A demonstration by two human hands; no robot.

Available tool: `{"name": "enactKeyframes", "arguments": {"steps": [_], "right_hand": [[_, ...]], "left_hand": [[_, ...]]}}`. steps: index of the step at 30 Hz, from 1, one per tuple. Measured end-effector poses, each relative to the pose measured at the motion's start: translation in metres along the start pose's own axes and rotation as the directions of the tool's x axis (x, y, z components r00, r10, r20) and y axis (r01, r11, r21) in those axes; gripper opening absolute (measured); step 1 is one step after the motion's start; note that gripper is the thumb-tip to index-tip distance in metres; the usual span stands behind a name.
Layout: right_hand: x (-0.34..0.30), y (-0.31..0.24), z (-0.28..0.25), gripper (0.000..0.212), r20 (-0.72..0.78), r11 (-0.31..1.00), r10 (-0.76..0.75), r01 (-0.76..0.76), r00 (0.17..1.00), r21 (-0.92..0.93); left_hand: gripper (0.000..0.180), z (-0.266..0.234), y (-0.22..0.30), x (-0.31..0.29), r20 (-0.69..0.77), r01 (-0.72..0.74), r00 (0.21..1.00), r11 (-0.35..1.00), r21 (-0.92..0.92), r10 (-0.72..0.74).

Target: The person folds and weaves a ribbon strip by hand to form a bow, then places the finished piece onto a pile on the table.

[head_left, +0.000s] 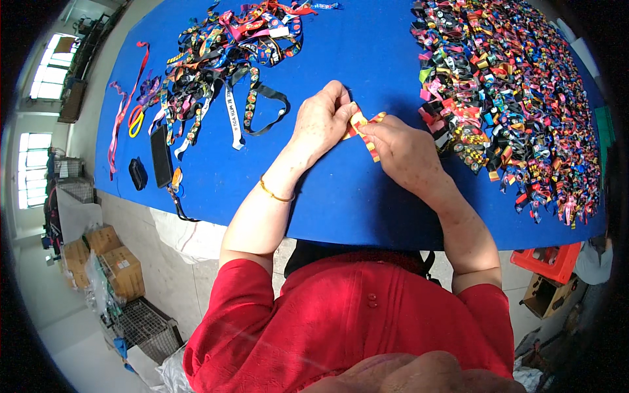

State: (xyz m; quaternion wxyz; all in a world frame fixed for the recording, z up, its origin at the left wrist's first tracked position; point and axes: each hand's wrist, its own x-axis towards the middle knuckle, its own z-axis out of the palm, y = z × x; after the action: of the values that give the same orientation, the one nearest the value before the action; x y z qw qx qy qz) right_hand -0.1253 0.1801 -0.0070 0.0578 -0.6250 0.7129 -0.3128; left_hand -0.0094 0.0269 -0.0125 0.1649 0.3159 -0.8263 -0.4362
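Observation:
Between my two hands, above the blue table [354,196], is a red-and-yellow patterned ribbon strip [367,142]. My left hand [322,118] pinches one part of it between thumb and fingers. From the other side, my right hand [405,152] grips the strip, with a short end hanging below the fingers. The strip looks folded or crossed where the hands meet; the fingers hide part of it. To the right of my right hand lies a large spread of small looped ribbon pieces [498,85] in many colours.
A loose heap of printed lanyards [216,52] lies at the far left. Near the left edge are a dark phone [161,157], a small black case [137,173] and a yellow loop [136,122]. Cardboard boxes [121,272] and a red crate [549,262] stand below table level.

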Motion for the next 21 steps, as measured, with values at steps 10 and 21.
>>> {"name": "enactKeyframes", "arguments": {"steps": [10, 21], "right_hand": [[-0.001, 0.004, 0.0, 0.016, -0.029, 0.997, 0.019, -0.017, 0.999, 0.07], [0.002, 0.02, 0.003, 0.017, -0.086, 0.969, 0.058, -0.036, 0.995, 0.244]], "left_hand": [[0.013, -0.006, 0.004, -0.004, -0.077, -0.265, 0.959, 0.958, 0.113, 0.274], [0.01, -0.017, 0.016, -0.012, 0.231, -0.384, 0.91, 0.911, 0.152, 0.345]]}}
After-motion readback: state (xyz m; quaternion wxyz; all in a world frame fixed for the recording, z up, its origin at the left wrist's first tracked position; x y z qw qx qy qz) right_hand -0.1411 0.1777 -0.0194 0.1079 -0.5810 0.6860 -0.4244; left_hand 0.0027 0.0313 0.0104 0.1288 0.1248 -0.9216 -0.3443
